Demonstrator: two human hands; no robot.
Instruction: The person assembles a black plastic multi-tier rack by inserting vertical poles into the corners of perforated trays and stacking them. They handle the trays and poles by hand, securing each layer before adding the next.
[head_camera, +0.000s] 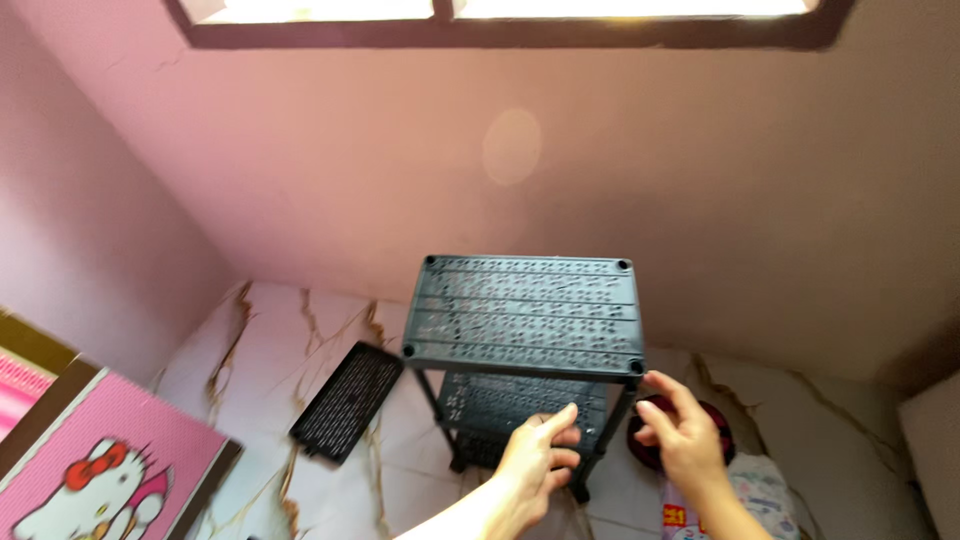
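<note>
A black plastic shelf rack (524, 312) with perforated tiers stands on the marble-patterned floor against the pink wall. My left hand (538, 458) is in front of its lower tier, fingers curled near the front right leg, holding nothing I can see. My right hand (683, 430) hovers just right of that leg, below the top tier's front right corner, fingers spread and empty. A loose black perforated shelf panel (348, 402) lies flat on the floor to the left of the rack.
A dark red round object (660, 425) sits on the floor behind my right hand. A patterned plastic bag (765, 495) lies at the bottom right. A pink cartoon-cat mat (95, 470) fills the bottom left corner. A window frame (500, 28) runs along the top.
</note>
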